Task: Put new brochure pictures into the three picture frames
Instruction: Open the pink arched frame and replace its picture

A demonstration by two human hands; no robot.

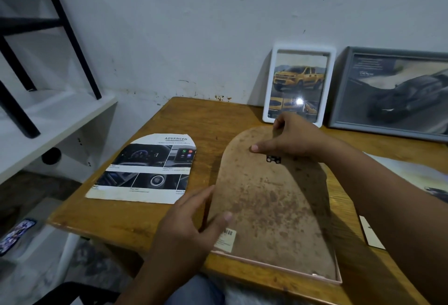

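Note:
An arch-shaped pink frame lies face down on the wooden table (184, 115), its stained brown backing board (271, 207) on top. My left hand (191, 219) rests flat against the board's left edge, thumb on it near a barcode sticker (226, 238). My right hand (291, 138) presses with straight fingers on the board's rounded top, just above a small black hanger clip (273, 158). An arch-cut brochure picture (145, 171) of a car interior lies to the left. A white frame (299, 86) with a yellow truck picture and a grey frame (392, 93) with a dark car lean against the wall.
More brochure paper (421, 181) lies under my right forearm at the table's right edge, and a small card (371, 234) beside it. A white shelf unit (48, 120) with black legs stands at the left. A phone (15, 234) lies low on the left.

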